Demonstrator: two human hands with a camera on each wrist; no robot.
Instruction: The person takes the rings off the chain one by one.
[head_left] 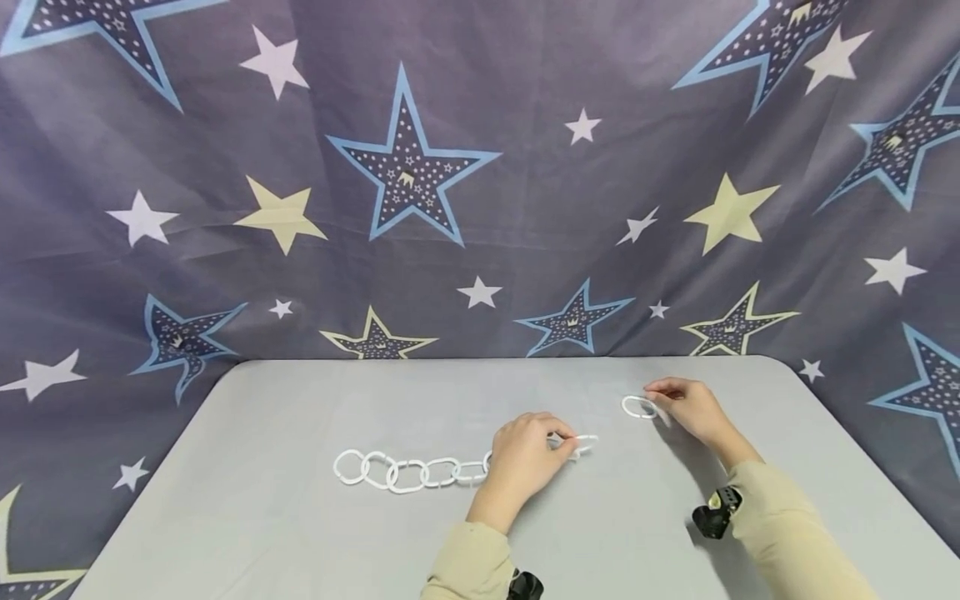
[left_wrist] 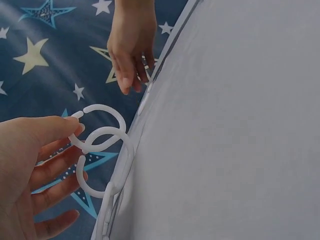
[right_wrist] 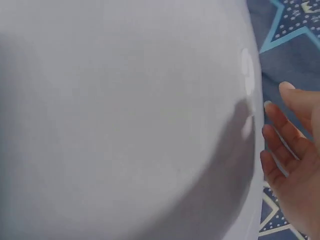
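Note:
A chain of white plastic C-shaped links (head_left: 426,476) stretches across the table, partly hidden behind my left hand (head_left: 520,458). That hand pinches the link (left_wrist: 120,121) at the chain's right end between thumb and index finger, the other fingers spread apart. From the pinched link hang further links, the second one (left_wrist: 131,150) showing its gap. Over at the right, my right hand (head_left: 693,410) is beside a single loose white link (head_left: 637,417), fingertips right at its edge. In the right wrist view, thumb and fingers of that hand are parted with nothing between them.
A light grey table (head_left: 262,533) with rounded far corners is in front of me. Behind it hangs a dark cloth (head_left: 517,217) printed with stars. Black wrist cameras are strapped at both beige sleeves (head_left: 787,533).

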